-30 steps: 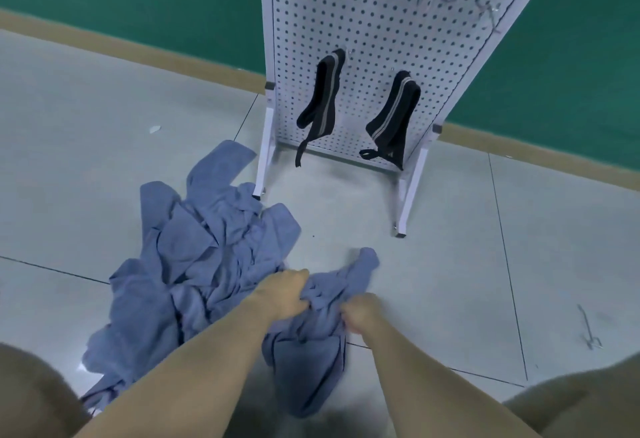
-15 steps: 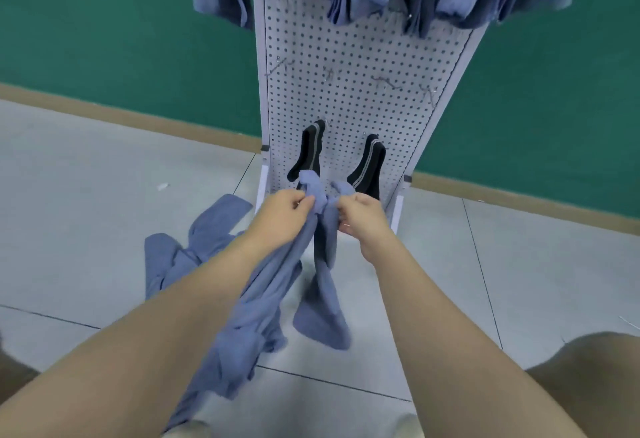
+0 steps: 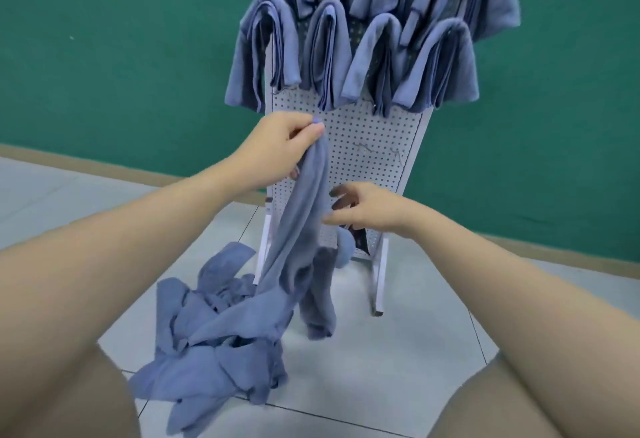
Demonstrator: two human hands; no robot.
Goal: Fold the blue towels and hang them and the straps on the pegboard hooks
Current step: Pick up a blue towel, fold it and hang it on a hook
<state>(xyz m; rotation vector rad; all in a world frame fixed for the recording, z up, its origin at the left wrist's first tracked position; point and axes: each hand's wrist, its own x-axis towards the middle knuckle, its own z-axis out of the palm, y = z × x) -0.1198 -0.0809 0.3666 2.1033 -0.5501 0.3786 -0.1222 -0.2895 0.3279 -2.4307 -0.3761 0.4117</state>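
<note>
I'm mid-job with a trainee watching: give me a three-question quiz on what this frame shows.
1. True or false: the left hand pinches the top of the lifted towel.
2. Multiple choice: the loose towel pile lies (A) on the floor left of the pegboard's foot, (B) on a table, (C) over the pegboard's top.
3. Fill in: the right hand has its fingers ____ beside the hanging towel, not gripping it.

Key
1. True.
2. A; folded towels already hang higher on the board.
3. Spread open; whether a fingertip touches the cloth cannot be told.
</note>
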